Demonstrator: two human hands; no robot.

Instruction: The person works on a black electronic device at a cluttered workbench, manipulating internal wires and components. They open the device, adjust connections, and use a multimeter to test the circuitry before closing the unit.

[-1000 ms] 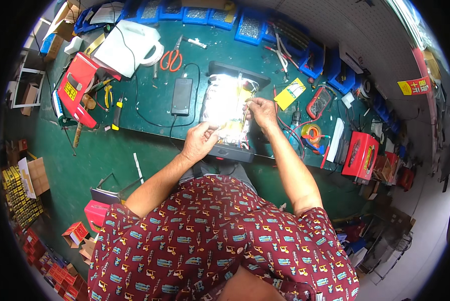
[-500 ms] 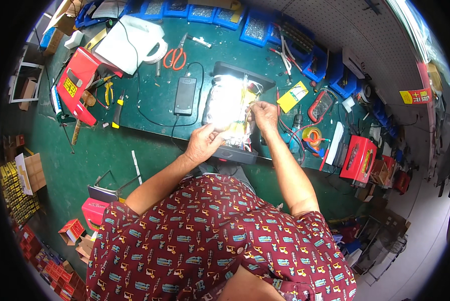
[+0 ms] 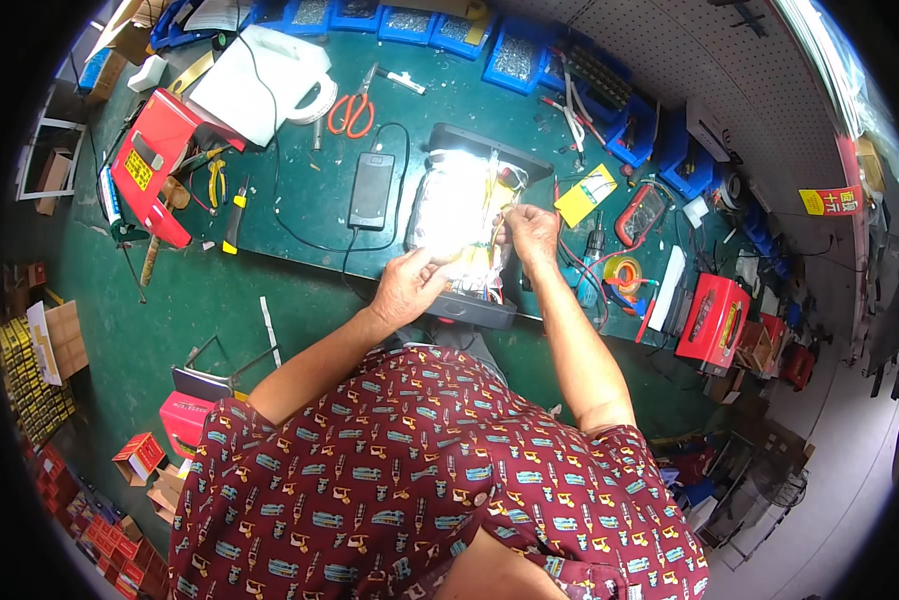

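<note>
Both bare forearms are reaching forward from the lower edge, elbows bent and converging. The left hand (image 3: 407,285) is curling its fingers in a closed grip, knuckles up. The right hand (image 3: 531,233) is sitting slightly farther out, fingertips pinching together.

green workbench (image 3: 299,215) | green floor (image 3: 159,330) | white pegboard wall (image 3: 729,70)

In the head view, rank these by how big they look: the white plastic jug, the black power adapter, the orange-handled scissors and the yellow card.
1. White plastic jug, clearly largest.
2. Black power adapter.
3. Orange-handled scissors and yellow card look about alike; fisheye bending near the rim makes ranking them unsure.
</note>
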